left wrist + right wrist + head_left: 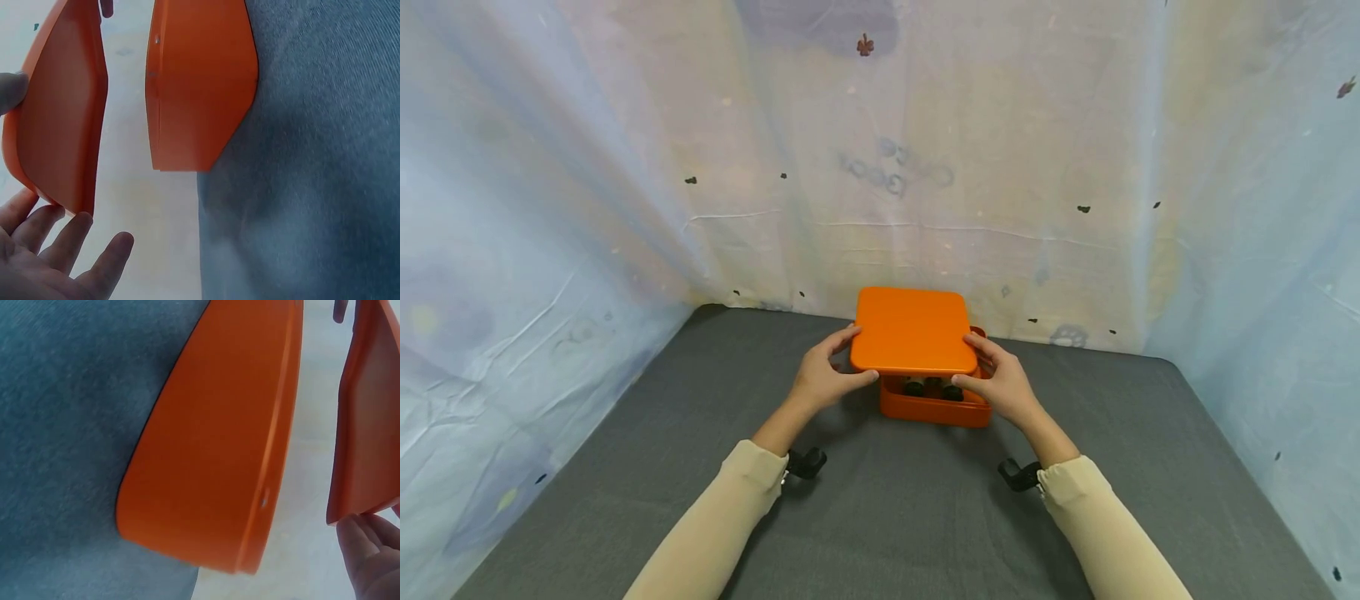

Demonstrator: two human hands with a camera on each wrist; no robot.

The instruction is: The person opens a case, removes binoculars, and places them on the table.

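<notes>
An orange lid (913,332) hangs above an orange box (934,410), held at both sides. My left hand (827,372) grips its left edge, thumb at the near corner and fingers along the side. On the opposite edge my right hand (1000,379) holds it the same way. Through the gap below the lid, dark round-ended objects (952,390) show inside the box; their kind cannot be made out. In the left wrist view the underside of the lid (62,106) is apart from the box (200,87). The right wrist view shows the same gap between lid (372,425) and box (206,437).
A dark grey cloth covers the table (895,517). Behind it and at both sides hangs a pale patterned sheet (925,167). Each wrist wears a black strap mount, one on the left (807,463) and one on the right (1019,475).
</notes>
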